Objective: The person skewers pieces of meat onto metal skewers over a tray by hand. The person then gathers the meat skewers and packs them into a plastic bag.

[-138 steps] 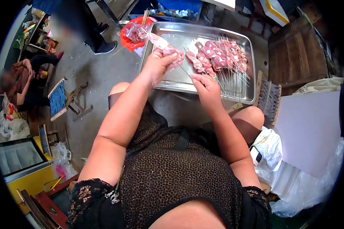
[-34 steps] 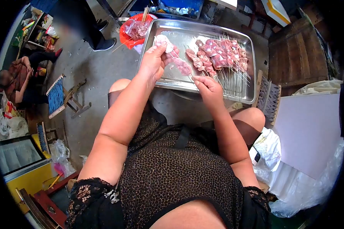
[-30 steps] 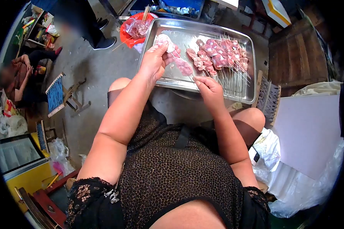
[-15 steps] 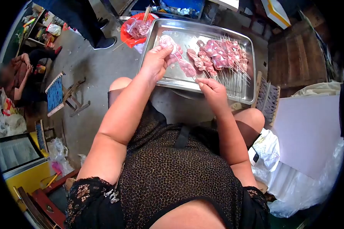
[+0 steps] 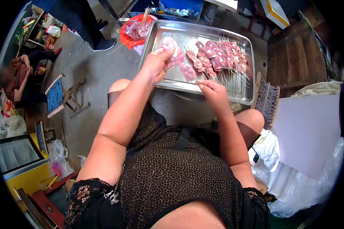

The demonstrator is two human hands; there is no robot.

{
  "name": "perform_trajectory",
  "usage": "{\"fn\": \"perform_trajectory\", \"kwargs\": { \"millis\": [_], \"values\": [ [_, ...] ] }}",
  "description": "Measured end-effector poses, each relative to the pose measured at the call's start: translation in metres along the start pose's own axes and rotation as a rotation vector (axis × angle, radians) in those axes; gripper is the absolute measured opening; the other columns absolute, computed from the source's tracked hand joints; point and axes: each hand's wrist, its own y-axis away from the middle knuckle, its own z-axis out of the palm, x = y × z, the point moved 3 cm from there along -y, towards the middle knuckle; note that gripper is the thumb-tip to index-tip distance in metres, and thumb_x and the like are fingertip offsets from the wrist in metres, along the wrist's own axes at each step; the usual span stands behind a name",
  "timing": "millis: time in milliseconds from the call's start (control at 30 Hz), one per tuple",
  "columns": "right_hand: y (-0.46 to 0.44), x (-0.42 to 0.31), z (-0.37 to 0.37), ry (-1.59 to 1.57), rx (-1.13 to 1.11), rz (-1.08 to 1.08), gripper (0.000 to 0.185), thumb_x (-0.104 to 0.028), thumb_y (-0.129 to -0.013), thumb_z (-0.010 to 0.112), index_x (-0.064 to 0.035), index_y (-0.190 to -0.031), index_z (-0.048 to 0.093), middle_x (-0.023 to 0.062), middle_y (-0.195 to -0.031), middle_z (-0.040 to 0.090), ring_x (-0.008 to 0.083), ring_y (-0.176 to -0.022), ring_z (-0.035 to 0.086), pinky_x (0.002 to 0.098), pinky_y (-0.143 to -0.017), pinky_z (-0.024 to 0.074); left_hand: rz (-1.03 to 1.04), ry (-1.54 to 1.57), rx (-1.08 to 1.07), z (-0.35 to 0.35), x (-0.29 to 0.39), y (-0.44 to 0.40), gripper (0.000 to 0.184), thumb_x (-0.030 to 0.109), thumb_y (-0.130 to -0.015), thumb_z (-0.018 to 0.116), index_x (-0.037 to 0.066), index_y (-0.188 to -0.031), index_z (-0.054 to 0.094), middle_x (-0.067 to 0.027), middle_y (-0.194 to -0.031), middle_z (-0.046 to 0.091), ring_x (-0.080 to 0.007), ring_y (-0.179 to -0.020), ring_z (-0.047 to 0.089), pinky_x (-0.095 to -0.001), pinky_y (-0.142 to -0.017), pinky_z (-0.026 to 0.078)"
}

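L hand (image 5: 158, 64) pinched pink meat (image 5: 187, 72); R hand (image 5: 215, 94), apart, gripped skewer (image 5: 197, 80) end. Loaded skewers (image 5: 222, 56) in metal tray (image 5: 184, 37) just beyond R hand.

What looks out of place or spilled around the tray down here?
Nothing looks spilled; the pile of meat skewers lies inside the metal tray. One slight oddity: a thin stick juts sideways past the edge of the red container, while the other sticks are bundled at its far side.
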Motion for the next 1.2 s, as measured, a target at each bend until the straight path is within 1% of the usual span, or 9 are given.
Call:
{"fn": "perform_trajectory", "kwargs": {
  "millis": [233, 300, 500, 600, 700, 800, 1033, 1100, 1200],
  "values": [
    [-0.004, 0.003, 0.009, -0.038, 0.03, -0.048, 0.017, -0.008, -0.081, 0.061, 0.0011, -0.095, 0.067, 0.0083, -0.088, 0.065, 0.0136, -0.08, 0.06, 0.0242, -0.074, 0.0452, -0.033, 0.026, -0.028, 0.01, -0.001, 0.01, 0.019, 0.012, -0.09, 0.055, 0.001, -0.105, 0.056, -0.0115, -0.102, 0.063, -0.0217, -0.092, 0.063, -0.0293, -0.079, 0.052],
    [-0.006, 0.006, 0.011, -0.088, 0.041, -0.051, 0.018, -0.007, -0.084, 0.06, 0.0015, -0.098, 0.066, -0.0009, -0.085, 0.06, 0.0034, -0.068, 0.049, 0.0173, -0.059, 0.0381, -0.034, 0.006, -0.031, 0.01, -0.002, 0.01, 0.018, 0.011, -0.089, 0.055, 0.001, -0.104, 0.056, -0.0108, -0.102, 0.062, -0.0211, -0.091, 0.063, -0.0304, -0.08, 0.052],
    [-0.01, 0.005, 0.017, -0.065, 0.115, -0.204, 0.017, -0.007, -0.084, 0.059, 0.0017, -0.097, 0.066, -0.0021, -0.084, 0.059, 0.0026, -0.065, 0.048, 0.0163, -0.055, 0.0361, 0.048, 0.022, -0.02, 0.002, -0.015, -0.002, 0.025, 0.01, -0.088, 0.056, 0.0, -0.11, 0.052, -0.0126, -0.105, 0.061, -0.0214, -0.095, 0.062, -0.031, -0.081, 0.052],
    [-0.009, 0.003, 0.017, -0.093, 0.094, -0.09, 0.017, -0.007, -0.084, 0.059, 0.001, -0.098, 0.066, -0.0027, -0.083, 0.059, 0.0018, -0.064, 0.047, 0.016, -0.054, 0.0355, 0.049, 0.043, -0.001, 0.003, -0.014, -0.003, 0.025, 0.007, -0.088, 0.056, 0.0, -0.111, 0.052, -0.0124, -0.105, 0.061, -0.0213, -0.097, 0.061, -0.0308, -0.082, 0.052],
    [-0.01, 0.008, 0.018, -0.082, 0.094, -0.112, 0.017, -0.007, -0.084, 0.06, 0.0004, -0.098, 0.066, -0.0037, -0.081, 0.058, 0.0007, -0.062, 0.044, 0.0156, -0.053, 0.0338, 0.106, 0.038, 0.027, 0.003, -0.013, -0.007, 0.023, 0.006, -0.087, 0.056, 0.0, -0.11, 0.052, -0.0123, -0.103, 0.061, -0.0216, -0.096, 0.061, -0.0316, -0.082, 0.052],
    [-0.011, 0.006, 0.018, -0.057, 0.108, -0.178, 0.017, -0.008, -0.084, 0.06, -0.0001, -0.099, 0.066, -0.0041, -0.081, 0.058, 0.0008, -0.062, 0.044, 0.0156, -0.054, 0.0339, 0.105, 0.11, 0.01, 0.002, -0.011, -0.01, 0.022, 0.006, -0.088, 0.056, 0.001, -0.109, 0.052, -0.0123, -0.102, 0.061, -0.0223, -0.094, 0.061, -0.0331, -0.082, 0.053],
    [-0.007, 0.004, 0.02, -0.056, 0.104, -0.112, 0.019, -0.01, -0.084, 0.06, 0.0012, -0.099, 0.066, -0.0004, -0.085, 0.061, 0.0041, -0.073, 0.051, 0.0176, -0.063, 0.0396, 0.114, 0.138, 0.113, -0.001, -0.009, -0.01, 0.019, 0.009, -0.089, 0.055, 0.001, -0.106, 0.054, -0.0127, -0.1, 0.062, -0.0234, -0.091, 0.062, -0.0346, -0.082, 0.053],
    [-0.005, -0.001, 0.02, -0.052, 0.122, -0.05, 0.017, -0.009, -0.083, 0.06, 0.0014, -0.095, 0.066, 0.0068, -0.086, 0.064, 0.0114, -0.08, 0.058, 0.0238, -0.074, 0.0443, 0.141, 0.134, 0.124, -0.002, -0.01, -0.011, 0.016, 0.009, -0.089, 0.055, 0.001, -0.104, 0.055, -0.0123, -0.099, 0.062, -0.0232, -0.09, 0.063, -0.0346, -0.081, 0.054],
    [-0.006, 0.005, 0.02, -0.064, 0.147, -0.044, 0.017, -0.009, -0.083, 0.06, 0.0016, -0.095, 0.066, 0.006, -0.085, 0.065, 0.0107, -0.079, 0.058, 0.0235, -0.073, 0.0444, 0.146, 0.103, 0.093, -0.001, -0.012, -0.01, 0.014, 0.01, -0.089, 0.055, 0.002, -0.101, 0.056, -0.0116, -0.099, 0.063, -0.0219, -0.09, 0.063, -0.0342, -0.081, 0.054]
  ]
}}
